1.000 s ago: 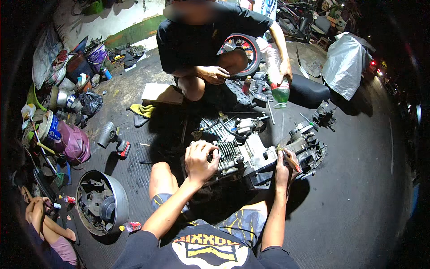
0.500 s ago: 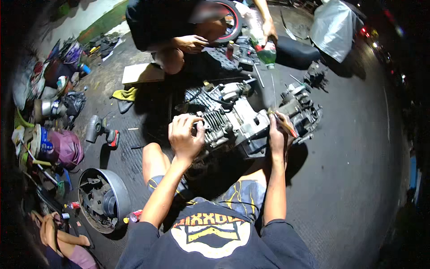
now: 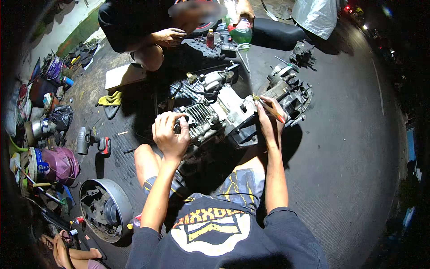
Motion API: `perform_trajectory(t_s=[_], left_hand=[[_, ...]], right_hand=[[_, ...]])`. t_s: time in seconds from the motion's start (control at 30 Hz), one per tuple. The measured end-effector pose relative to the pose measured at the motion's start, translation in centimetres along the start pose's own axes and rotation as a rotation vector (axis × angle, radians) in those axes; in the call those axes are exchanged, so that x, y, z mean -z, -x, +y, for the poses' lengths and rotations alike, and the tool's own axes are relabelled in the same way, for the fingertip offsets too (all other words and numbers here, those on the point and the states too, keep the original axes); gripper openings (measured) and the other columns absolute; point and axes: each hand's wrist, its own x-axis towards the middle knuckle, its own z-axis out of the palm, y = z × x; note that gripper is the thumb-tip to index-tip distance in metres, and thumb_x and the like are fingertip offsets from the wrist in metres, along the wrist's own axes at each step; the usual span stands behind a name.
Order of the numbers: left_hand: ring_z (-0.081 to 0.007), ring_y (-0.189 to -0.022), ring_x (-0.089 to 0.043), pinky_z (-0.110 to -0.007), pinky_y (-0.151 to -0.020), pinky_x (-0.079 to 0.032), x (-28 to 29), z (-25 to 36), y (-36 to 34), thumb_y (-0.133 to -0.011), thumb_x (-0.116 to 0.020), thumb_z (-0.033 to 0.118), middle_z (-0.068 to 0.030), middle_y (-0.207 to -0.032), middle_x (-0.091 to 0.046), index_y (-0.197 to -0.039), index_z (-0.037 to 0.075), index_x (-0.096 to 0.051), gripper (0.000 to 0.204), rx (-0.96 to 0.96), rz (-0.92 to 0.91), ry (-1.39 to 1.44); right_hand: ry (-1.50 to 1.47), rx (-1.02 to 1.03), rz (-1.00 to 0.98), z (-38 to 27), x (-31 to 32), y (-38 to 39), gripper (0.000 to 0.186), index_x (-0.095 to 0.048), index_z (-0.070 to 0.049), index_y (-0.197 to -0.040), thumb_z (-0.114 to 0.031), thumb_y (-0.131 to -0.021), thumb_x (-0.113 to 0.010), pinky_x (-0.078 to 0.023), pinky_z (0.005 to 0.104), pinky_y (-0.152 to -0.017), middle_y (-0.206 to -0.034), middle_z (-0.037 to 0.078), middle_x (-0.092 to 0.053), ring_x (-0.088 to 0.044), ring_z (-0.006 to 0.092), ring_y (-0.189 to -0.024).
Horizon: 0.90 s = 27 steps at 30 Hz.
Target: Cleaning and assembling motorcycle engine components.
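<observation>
A greasy metal engine [image 3: 230, 107] with a finned cylinder lies in front of me, above my bent legs. My left hand [image 3: 171, 134] curls its fingers and thumb around the cylinder's left end. In my right hand [image 3: 270, 121] is a brush [image 3: 274, 112] with a brownish, red-tipped handle, its bristles against the right part of the engine casing. A co-worker's hand [image 3: 244, 10] tilts a green plastic bottle [image 3: 241, 32] neck-down above the engine. From it a thin stream of liquid falls toward the bristles.
At left are a cordless impact wrench [image 3: 93, 142], a round metal basin [image 3: 123, 204] of parts and a yellow-grey cloth [image 3: 110, 102]. The co-worker's knee [image 3: 149, 57] and a black motorcycle seat [image 3: 275, 34] lie beyond the engine. Bags and buckets crowd the far left.
The whole scene has shifted left and up in the view. The co-worker's bottle has moved a little left relative to the engine, still pouring. Both my hands keep their holds.
</observation>
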Motion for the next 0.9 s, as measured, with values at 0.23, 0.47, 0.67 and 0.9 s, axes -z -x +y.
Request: perform_trajectory(t_s=[0.23,0.47,0.67,0.9], left_hand=[[-0.0284,-0.104,-0.065,-0.040,-0.091,-0.047,0.1,-0.3,-0.3,-0.088,-0.069,0.014,-0.0078,-0.099,-0.071,-0.092,0.010,-0.073,0.007,-0.006,0.006,-0.022],[-0.0274,-0.101,-0.065,-0.039,-0.088,-0.048,0.1,-0.1,0.0,-0.083,-0.070,0.014,-0.0063,-0.096,-0.069,-0.091,0.013,-0.072,0.008,-0.009,0.022,0.001],[-0.0286,-0.103,-0.066,-0.039,-0.092,-0.047,0.1,-0.5,0.2,-0.088,-0.069,0.014,-0.0079,-0.098,-0.071,-0.093,0.010,-0.072,0.007,-0.019,0.004,-0.011],[-0.0282,-0.101,-0.066,-0.039,-0.090,-0.048,-0.2,-0.2,-0.4,-0.089,-0.069,0.014,-0.0074,-0.097,-0.071,-0.092,0.009,-0.072,0.007,-0.009,0.027,-0.008]], right_hand=[[-0.178,-0.208,0.060,1.0,-1.2,0.1,0.017,-0.069,-0.001,-0.106,-0.007,-0.091,-0.075,-0.054,0.0279,-0.082,-0.097,0.007,-0.072,-0.067,0.0119,-0.087],[-0.157,-0.194,0.043,0.3,-0.5,0.4,0.016,-0.069,0.000,-0.106,-0.006,-0.092,-0.074,-0.054,0.0277,-0.082,-0.096,0.006,-0.072,-0.067,0.0122,-0.087],[-0.176,-0.211,0.065,1.1,-0.7,0.6,0.015,-0.068,-0.001,-0.107,-0.007,-0.094,-0.074,-0.053,0.0285,-0.084,-0.097,0.006,-0.071,-0.066,0.0124,-0.090],[-0.026,-0.044,-0.005,0.7,-0.1,-0.4,0.015,-0.075,0.000,-0.101,-0.008,-0.089,-0.075,-0.057,0.0303,-0.077,-0.094,0.012,-0.078,-0.074,0.0157,-0.084]])
